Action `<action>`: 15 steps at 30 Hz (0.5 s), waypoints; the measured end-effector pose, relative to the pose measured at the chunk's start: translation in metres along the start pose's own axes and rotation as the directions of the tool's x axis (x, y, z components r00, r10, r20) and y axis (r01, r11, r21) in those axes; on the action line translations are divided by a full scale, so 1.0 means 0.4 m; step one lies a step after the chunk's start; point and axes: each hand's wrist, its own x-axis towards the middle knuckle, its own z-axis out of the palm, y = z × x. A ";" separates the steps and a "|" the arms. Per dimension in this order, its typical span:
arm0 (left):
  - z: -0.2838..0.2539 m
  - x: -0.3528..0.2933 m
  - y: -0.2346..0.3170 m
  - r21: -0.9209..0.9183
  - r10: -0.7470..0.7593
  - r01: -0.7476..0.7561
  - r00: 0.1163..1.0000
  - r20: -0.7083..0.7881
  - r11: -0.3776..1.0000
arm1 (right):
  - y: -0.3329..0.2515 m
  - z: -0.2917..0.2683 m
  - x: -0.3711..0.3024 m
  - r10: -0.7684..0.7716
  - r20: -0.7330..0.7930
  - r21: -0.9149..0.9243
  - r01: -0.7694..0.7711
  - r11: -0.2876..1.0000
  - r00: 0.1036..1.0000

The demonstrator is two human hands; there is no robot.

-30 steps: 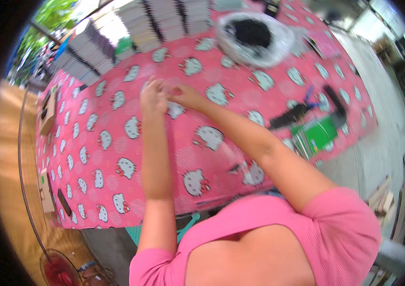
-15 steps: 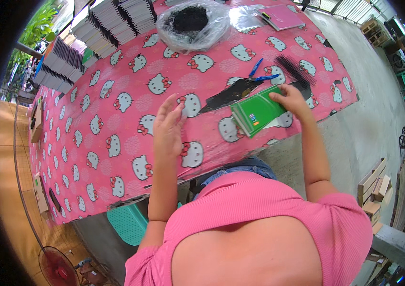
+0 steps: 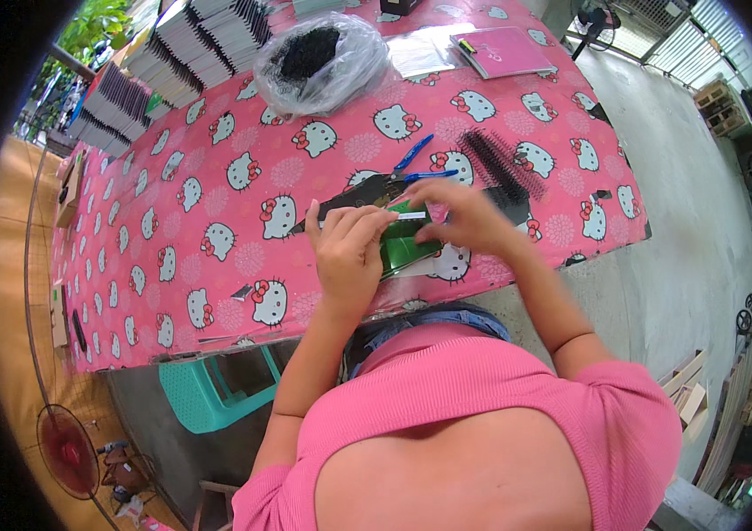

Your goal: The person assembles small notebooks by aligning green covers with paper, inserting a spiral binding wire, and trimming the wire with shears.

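Observation:
A small green notebook (image 3: 404, 257) lies near the table's front edge, partly hidden under my hands. My left hand (image 3: 349, 250) is closed on its left side, fingers pressed together across its upper part. A narrow white strip (image 3: 411, 216) shows along the notebook's top, by the left fingertips. Over the right side is my right hand (image 3: 466, 217), slightly blurred, with thumb and fingers bent and apart; the thumb tip is at the notebook's surface. Just beyond the hands rests a blue-handled hand tool (image 3: 424, 168), handles spread, on a dark patch.
Black spiral coils (image 3: 501, 168) lie right of the tool. Farther back are a clear plastic bag (image 3: 340, 80) of black material, a pink notebook (image 3: 509, 55) and stacks of spiral-bound books (image 3: 208, 44). A green stool (image 3: 203, 398) stands by the pink patterned table (image 3: 243, 212).
My left hand has come right and down onto the green notebook. My right hand has shifted left along it and changed its hold. The notebook has moved left and turned.

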 end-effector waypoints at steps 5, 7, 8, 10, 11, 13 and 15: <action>-0.001 0.010 0.040 -0.065 -0.058 0.056 0.998 -0.015 0.996 | 0.326 -0.236 -0.023 0.437 -0.521 -0.208 -0.606 0.768 0.733; 0.004 0.017 0.040 -0.037 -0.060 0.060 0.998 -0.008 0.998 | 0.437 -0.257 -0.047 0.354 -0.549 -0.329 -0.585 0.741 0.757; 0.004 0.018 0.037 -0.016 -0.057 0.057 0.998 0.003 0.998 | 0.452 -0.253 -0.046 0.385 -0.496 -0.422 -0.603 0.677 0.779; 0.005 0.027 0.052 0.016 -0.070 0.070 0.998 -0.001 0.997 | 0.466 -0.255 -0.043 0.417 -0.430 -0.514 -0.597 0.615 0.800; 0.004 0.029 0.056 0.036 -0.067 0.067 0.998 -0.001 0.997 | 0.464 -0.267 -0.040 0.389 -0.445 -0.499 -0.584 0.640 0.806; 0.010 0.018 0.043 0.054 -0.078 0.077 0.997 0.014 0.996 | 0.434 -0.280 -0.022 0.357 -0.455 -0.485 -0.563 0.669 0.816; 0.018 0.017 0.032 0.067 -0.092 0.090 0.995 0.023 0.994 | 0.309 -0.261 -0.002 0.094 -0.536 -0.426 -0.365 0.828 0.839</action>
